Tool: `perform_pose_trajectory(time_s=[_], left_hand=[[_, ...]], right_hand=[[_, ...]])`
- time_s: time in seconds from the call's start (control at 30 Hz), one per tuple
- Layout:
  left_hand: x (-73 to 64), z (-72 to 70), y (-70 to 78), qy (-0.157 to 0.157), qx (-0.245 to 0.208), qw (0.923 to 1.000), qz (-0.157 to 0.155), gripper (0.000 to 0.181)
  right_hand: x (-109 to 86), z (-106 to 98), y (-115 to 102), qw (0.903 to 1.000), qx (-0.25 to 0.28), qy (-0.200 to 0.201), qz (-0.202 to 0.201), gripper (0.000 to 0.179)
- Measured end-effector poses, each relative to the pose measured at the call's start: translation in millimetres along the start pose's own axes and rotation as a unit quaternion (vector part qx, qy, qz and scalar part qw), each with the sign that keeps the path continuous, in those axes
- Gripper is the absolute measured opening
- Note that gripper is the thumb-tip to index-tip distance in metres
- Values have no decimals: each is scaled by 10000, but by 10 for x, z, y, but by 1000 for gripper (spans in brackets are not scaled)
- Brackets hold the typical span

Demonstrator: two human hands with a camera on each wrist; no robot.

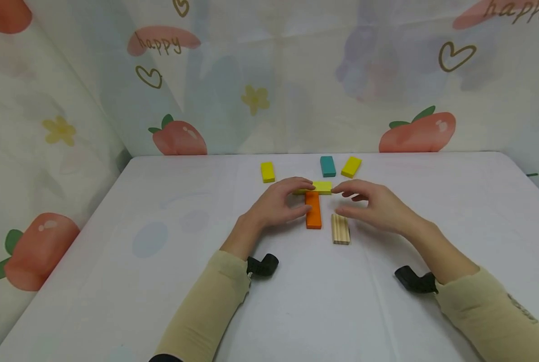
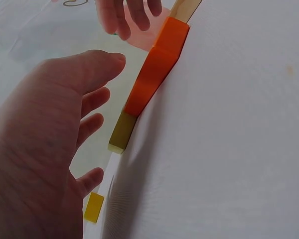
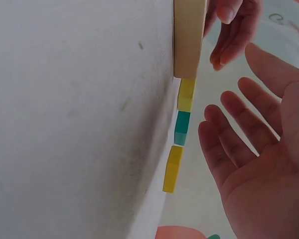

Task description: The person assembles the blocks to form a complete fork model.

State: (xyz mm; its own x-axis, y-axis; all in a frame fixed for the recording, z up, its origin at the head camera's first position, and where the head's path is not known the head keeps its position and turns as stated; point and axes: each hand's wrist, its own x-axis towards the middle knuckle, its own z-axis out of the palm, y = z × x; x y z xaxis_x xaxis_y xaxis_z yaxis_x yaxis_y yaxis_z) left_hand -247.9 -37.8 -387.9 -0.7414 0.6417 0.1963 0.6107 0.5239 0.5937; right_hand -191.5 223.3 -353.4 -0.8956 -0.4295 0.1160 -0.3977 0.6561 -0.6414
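Note:
My left hand (image 1: 280, 205) hovers at the left of an orange block (image 1: 313, 213), its fingers loosely bent with nothing between them. Thumb and fingertips overlap the orange block and a lime-yellow block (image 1: 322, 188) in the head view. The lime-yellow block lies crosswise against the far end of the orange one, its left part hidden by that hand. My right hand (image 1: 380, 205) is opposite, relaxed and holding nothing, as the right wrist view shows. Its fingertips come near the lime-yellow block's right end; the thumb passes over the far end of a striped bare-wood block (image 1: 340, 231).
Farther back on the white-covered table (image 1: 170, 291) lie a yellow block (image 1: 267, 172), a teal block (image 1: 328, 166) and a second yellow block (image 1: 351, 167). Behind them rises a printed cloth backdrop (image 1: 292, 120).

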Motion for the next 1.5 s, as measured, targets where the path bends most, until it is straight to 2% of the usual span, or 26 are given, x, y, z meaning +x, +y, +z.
perform_pose_trajectory(time_s=[0.3,0.6,0.83,1.03,1.5], left_hand=[[25,1,-35,-152,-49,9999,21,44],[38,-2,-34,-200,-61,9998,39,42],[52,15,-68,-258,-156,9995,43,41],[55,16,-81,-264,-206,9994,53,41],[57,6,-82,-433,-86,9989,142,45]], right_hand=[[-79,-22,-32,9997,87,-177,-130,45],[-143,-39,5,9979,-43,-415,-504,42],[-176,-40,-6,9973,-90,-615,-385,41],[-164,-12,-18,9959,-97,-756,-482,42],[-162,9,10,9941,-336,-938,-429,43]])
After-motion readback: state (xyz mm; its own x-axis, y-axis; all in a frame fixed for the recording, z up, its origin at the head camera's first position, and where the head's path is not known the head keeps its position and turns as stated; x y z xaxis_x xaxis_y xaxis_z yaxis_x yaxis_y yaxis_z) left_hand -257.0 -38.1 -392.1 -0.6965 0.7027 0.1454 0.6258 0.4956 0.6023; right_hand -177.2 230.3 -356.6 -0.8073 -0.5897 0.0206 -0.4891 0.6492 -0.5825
